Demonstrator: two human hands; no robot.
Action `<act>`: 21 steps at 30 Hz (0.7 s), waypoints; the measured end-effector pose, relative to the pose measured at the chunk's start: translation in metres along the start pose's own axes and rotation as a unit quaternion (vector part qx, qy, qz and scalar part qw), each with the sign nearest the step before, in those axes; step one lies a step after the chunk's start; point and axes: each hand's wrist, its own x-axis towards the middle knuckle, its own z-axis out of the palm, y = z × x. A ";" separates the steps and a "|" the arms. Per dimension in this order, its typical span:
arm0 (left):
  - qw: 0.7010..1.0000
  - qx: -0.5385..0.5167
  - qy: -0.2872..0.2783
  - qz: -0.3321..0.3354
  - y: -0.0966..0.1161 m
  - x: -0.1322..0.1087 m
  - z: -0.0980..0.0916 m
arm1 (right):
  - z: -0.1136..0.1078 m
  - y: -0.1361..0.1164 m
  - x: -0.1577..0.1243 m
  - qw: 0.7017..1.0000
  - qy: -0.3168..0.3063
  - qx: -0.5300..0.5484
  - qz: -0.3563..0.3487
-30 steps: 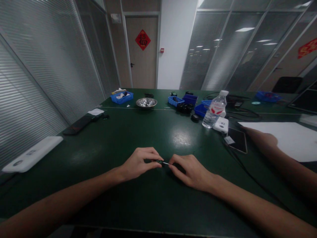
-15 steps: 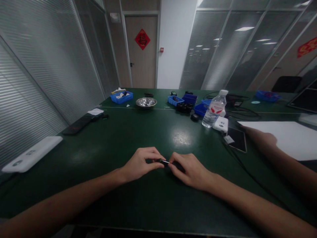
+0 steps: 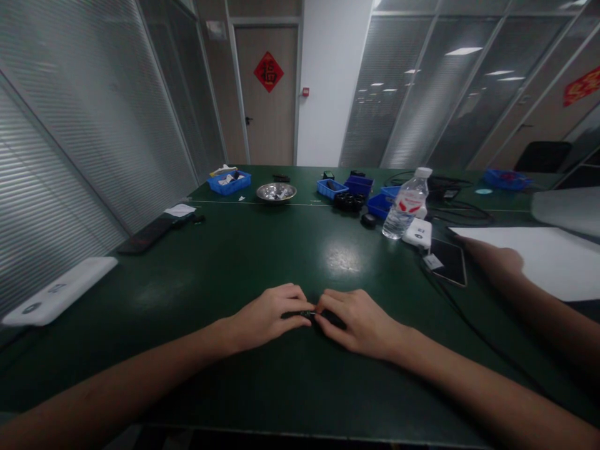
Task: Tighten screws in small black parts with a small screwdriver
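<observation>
Over the near middle of the dark green table point(image 3: 262, 250), my left hand point(image 3: 269, 317) pinches a small dark piece point(image 3: 305, 314) between thumb and fingers. My right hand point(image 3: 363, 324) is closed around a slim black-handled tool point(image 3: 334, 319). A short bit of its thin metal shaft shows between the two hands, its end meeting the dark piece. Fingertips of both hands nearly touch, and they cover most of the two things. I cannot make out their exact kind.
To the right are a water bottle point(image 3: 407, 206), a white power bank point(image 3: 418, 232), a phone point(image 3: 449, 261) and another person's arm point(image 3: 529, 287) by white paper point(image 3: 553, 256). Farther back stand a metal bowl point(image 3: 276, 199) and blue trays point(image 3: 230, 183). A white device point(image 3: 59, 290) lies left.
My hands have come closer together, and less of the metal shaft shows between them. A pale blurred shape has come into view at the right edge.
</observation>
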 end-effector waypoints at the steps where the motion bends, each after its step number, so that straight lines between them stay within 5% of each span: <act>1: 1.000 -0.001 -0.004 0.000 0.000 0.000 0.000 | 0.000 -0.001 0.000 1.000 -0.001 0.000 0.000; 21: 0.992 -0.113 0.048 -0.041 -0.005 0.005 -0.001 | 0.003 0.002 -0.001 0.998 0.026 0.042 0.029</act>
